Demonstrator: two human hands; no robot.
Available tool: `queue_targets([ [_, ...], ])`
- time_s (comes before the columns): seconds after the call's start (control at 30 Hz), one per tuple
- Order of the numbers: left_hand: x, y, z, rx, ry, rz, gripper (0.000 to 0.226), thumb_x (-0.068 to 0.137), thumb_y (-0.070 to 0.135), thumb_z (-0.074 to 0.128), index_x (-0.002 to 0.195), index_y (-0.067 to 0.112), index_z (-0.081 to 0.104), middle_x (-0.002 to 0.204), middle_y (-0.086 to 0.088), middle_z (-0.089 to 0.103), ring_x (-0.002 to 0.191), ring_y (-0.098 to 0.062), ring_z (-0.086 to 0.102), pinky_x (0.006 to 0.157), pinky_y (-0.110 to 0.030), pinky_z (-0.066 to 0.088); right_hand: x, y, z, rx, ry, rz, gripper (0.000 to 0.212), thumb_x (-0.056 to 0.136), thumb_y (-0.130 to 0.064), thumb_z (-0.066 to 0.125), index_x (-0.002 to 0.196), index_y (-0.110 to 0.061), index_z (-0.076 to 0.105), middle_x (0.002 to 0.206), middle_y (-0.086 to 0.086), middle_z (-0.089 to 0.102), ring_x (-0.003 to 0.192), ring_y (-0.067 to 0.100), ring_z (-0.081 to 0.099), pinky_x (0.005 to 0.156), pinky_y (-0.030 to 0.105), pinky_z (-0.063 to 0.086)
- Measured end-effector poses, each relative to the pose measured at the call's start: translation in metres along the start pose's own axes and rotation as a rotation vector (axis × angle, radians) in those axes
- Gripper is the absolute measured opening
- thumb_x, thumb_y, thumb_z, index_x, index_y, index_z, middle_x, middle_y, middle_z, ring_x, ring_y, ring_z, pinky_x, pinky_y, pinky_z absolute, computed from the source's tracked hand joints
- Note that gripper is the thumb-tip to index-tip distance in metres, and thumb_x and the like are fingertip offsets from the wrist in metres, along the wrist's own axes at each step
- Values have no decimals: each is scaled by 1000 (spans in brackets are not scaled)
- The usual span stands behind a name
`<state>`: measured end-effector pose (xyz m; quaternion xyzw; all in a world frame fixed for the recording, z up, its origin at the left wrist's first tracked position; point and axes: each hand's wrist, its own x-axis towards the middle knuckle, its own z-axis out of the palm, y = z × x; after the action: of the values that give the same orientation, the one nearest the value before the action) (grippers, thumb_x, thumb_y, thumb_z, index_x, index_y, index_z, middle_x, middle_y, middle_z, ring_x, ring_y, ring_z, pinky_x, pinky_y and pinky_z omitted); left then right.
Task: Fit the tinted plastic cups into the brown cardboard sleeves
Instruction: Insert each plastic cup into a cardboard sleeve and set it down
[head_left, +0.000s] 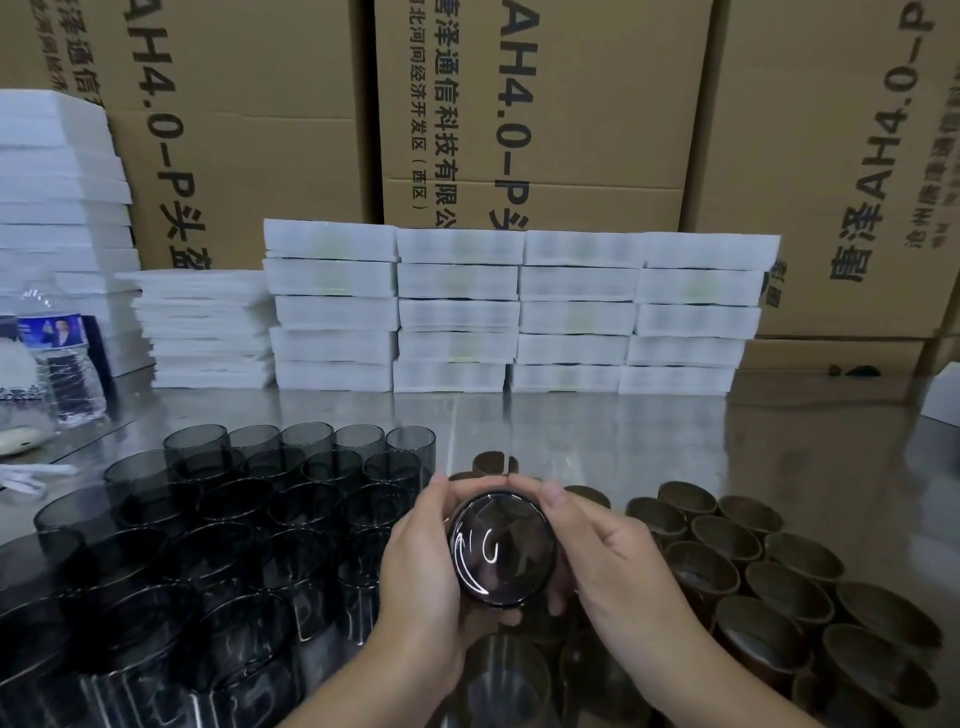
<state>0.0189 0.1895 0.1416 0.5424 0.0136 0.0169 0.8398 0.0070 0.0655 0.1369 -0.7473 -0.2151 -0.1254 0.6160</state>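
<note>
L hand (422, 564) & R hand (615, 558) held up mid-frame above the counter (571, 431), palms facing in, fingers curled tight round one tinted cup (501, 551), base twd camera, thumbs on top. Bare cups (218, 519) at left, brown sleeves (727, 540) at right

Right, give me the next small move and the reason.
Probably press the cup fully home, so it matches the sleeved cups at right. The left hand and right hand both grip it, base toward the camera. Their fingers hide its sides, so how far it is sleeved is unclear.
</note>
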Motion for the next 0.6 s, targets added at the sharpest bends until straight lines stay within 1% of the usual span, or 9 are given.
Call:
queue_targets([
  [0.07, 0, 0, 0, -3, 4, -8, 53, 99, 38, 41, 66, 21, 78, 61, -9, 71, 42, -21, 62, 43, -28, 47, 0, 1, 0, -8, -7, -2, 37, 92, -60, 38, 105, -48, 70, 76, -14, 72, 50, 5, 52, 48, 16, 43],
  [0.17, 0, -1, 0, 1, 2, -10, 52, 99, 40, 40, 71, 19, 78, 59, -11, 68, 40, -21, 58, 39, -25, 42, -1, 2, 0, -31, 0, 5, 36, 94, -55, 36, 103, -49, 70, 70, -19, 70, 49, 5, 51, 49, 16, 43],
  [0.3, 1, -2, -2, -6, 3, -4, 52, 98, 42, 40, 71, 20, 78, 62, -10, 70, 43, -20, 61, 40, -25, 43, -1, 0, 0, -34, 1, 13, 36, 91, -51, 36, 100, -51, 70, 64, -22, 66, 49, 3, 49, 50, 14, 42],
  [0.4, 2, -3, -2, -26, -14, 10, 53, 99, 43, 40, 72, 18, 78, 50, -6, 62, 35, -16, 54, 40, -24, 42, -1, 0, 1, -6, -3, 21, 38, 94, -46, 36, 104, -43, 73, 76, -14, 72, 53, 6, 50, 51, 17, 42],
  [0.5, 2, -4, -2, -58, -23, 53, 53, 98, 44, 39, 73, 17, 77, 41, 1, 54, 32, -12, 49, 40, -24, 42, -1, 0, 1, 13, -7, 39, 42, 93, -46, 36, 111, -33, 72, 93, 0, 75, 59, 16, 52, 52, 21, 42],
  [0.57, 2, -5, -3, -90, -26, 85, 54, 98, 44, 39, 74, 15, 77, 38, 3, 50, 32, -11, 49, 40, -24, 43, 0, 0, 1, 18, 1, 31, 45, 91, -47, 37, 114, -29, 71, 95, 2, 75, 61, 20, 54, 52, 21, 42],
  [0.6, 1, -5, -3, -100, -28, 97, 53, 98, 43, 39, 75, 14, 77, 38, 3, 50, 32, -11, 50, 40, -25, 44, 0, 1, 0, 18, 4, 26, 45, 90, -47, 38, 115, -28, 71, 96, 1, 75, 63, 25, 57, 53, 21, 42],
])
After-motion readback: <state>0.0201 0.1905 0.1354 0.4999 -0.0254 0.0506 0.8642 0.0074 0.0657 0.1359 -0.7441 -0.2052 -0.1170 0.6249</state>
